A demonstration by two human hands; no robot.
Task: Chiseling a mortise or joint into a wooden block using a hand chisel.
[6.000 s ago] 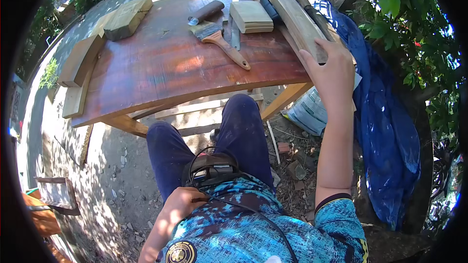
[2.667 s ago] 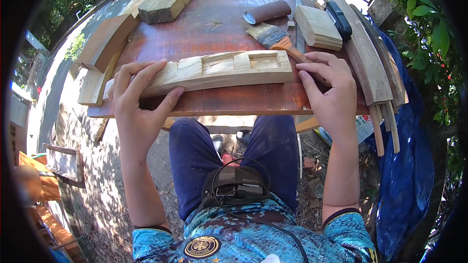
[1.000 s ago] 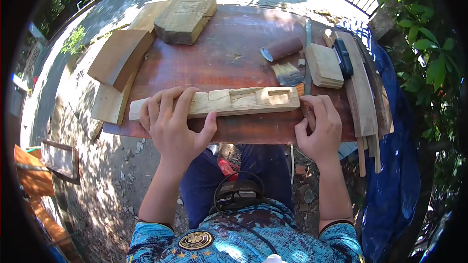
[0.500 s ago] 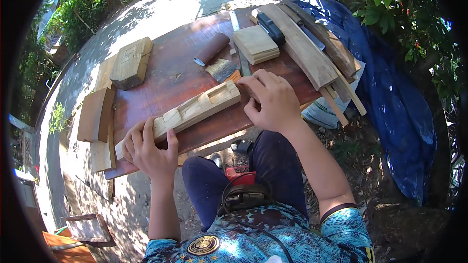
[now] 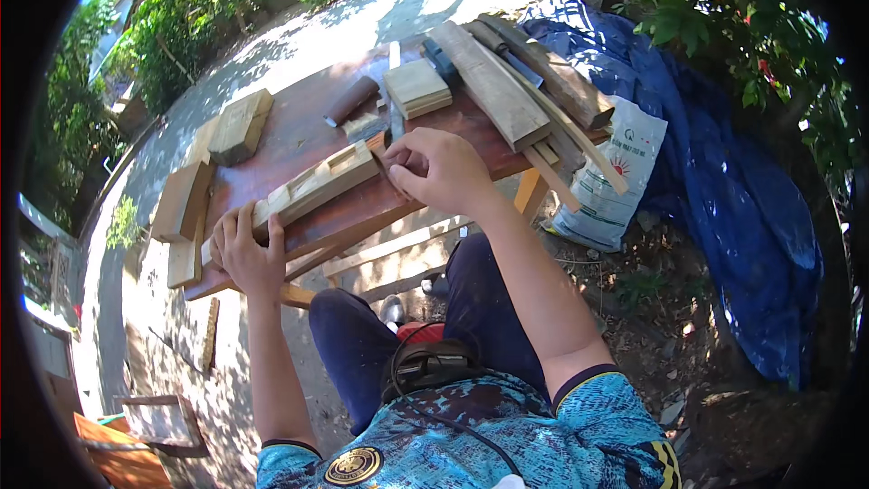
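A pale wooden bar [image 5: 315, 188] with notches cut into its upper face lies slantwise along the near edge of the reddish-brown table [image 5: 285, 118]. My left hand [image 5: 251, 252] is closed round its lower left end, thumb on the near side. At the bar's right end is my right hand [image 5: 439, 172], its fingers curled together close to the end face. Something thin and brown shows under those fingertips, too hidden to name. Just beyond that hand lie an orange-handled tool [image 5: 378, 139], a brush [image 5: 363, 127] and a brown roll [image 5: 351, 101].
A squared wooden block [image 5: 416, 89] and several long boards [image 5: 493, 86] occupy the table's right side. More blocks [image 5: 240, 127] line its left edge. A white sack [image 5: 625, 167] and a blue tarp [image 5: 724, 208] lie on the right. A wooden frame [image 5: 163, 421] rests at lower left.
The view has shifted, so the table and bar appear further left and more of the sack shows. My left hand still holds the bar; my right hand stays by its right end.
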